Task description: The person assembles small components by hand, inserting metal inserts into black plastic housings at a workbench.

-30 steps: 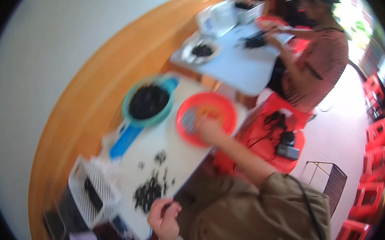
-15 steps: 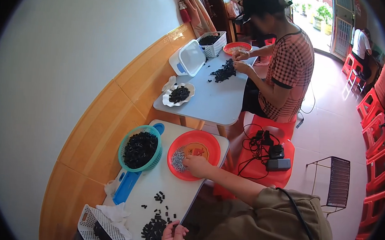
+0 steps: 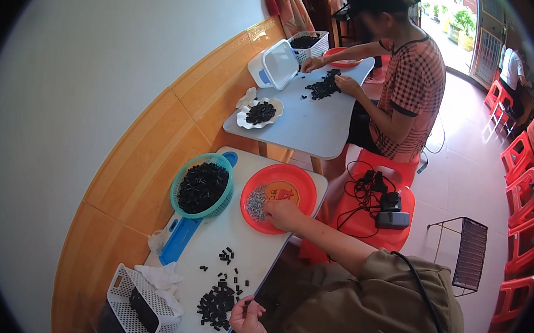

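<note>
My right hand (image 3: pixel 283 215) reaches into a red round plate (image 3: pixel 306 185), fingertips pinched down at a heap of small silvery metal pieces (image 3: pixel 255 204). Whatever sits between those fingertips is hidden. Lower down, my left hand (image 3: pixel 248 323) is closed beside a pile of small black plastic pieces (image 3: pixel 215 306), with one small black piece seemingly pinched between thumb and finger. A few more black pieces (image 3: pixel 227 254) lie scattered between the pile and the plate. A green basket (image 3: pixel 226 202) full of the same black pieces stands left of the plate.
A white perforated basket (image 3: pixel 124 280) with white cloth (image 3: pixel 161 278) stands near left by the wall. A blue tray (image 3: pixel 180 241) lies beyond it. At the adjoining grey table (image 3: pixel 306 132), a co-worker (image 3: pixel 409 83) handles black pieces. Red stools (image 3: pixel 363 201) hold chargers and cables.
My view has shifted a little, moving the tables in the picture. My right hand stays at the silvery pieces, my left by the pile. The co-worker's far hand has moved left, away from the other.
</note>
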`<state>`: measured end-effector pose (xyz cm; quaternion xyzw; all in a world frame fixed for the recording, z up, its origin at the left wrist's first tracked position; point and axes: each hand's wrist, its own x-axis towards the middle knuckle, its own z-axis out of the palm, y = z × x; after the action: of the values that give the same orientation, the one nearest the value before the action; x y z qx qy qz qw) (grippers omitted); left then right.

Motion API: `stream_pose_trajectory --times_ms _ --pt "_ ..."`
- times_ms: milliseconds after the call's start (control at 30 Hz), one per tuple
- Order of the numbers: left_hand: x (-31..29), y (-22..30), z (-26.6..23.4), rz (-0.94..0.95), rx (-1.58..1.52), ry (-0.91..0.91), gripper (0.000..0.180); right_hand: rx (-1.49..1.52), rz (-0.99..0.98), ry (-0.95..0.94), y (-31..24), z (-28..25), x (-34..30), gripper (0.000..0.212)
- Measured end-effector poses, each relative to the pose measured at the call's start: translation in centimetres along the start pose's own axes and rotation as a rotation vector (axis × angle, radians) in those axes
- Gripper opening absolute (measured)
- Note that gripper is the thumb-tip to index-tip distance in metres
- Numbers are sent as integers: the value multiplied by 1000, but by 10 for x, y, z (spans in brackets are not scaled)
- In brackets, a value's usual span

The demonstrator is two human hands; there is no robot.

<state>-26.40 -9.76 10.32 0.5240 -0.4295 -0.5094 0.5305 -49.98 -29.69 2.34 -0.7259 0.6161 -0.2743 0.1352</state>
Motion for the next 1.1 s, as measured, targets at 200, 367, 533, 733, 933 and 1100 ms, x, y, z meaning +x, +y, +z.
stream_pose_trajectory --times_ms 200,367,533,733,933,1100 --pt "-5 -8 -9 -1 56 2 16 8 -67 24 -6 1 -3 15" --pt "-3 -15 -3 -43 19 -76 17 -6 -62 15 -3 -5 -12 15" --pt "-7 -16 -6 -67 18 -70 14 -104 13 -103 -7 -4 -7 16" --pt "-11 -23 -11 -69 49 -50 13 -52 78 -83 -24 -25 -13 16" --pt "-14 -20 -10 -87 65 -23 15 -69 -12 -70 -12 -8 -14 16" --pt "-14 -29 -14 -85 80 -25 16 -80 21 -56 -7 1 -11 17"
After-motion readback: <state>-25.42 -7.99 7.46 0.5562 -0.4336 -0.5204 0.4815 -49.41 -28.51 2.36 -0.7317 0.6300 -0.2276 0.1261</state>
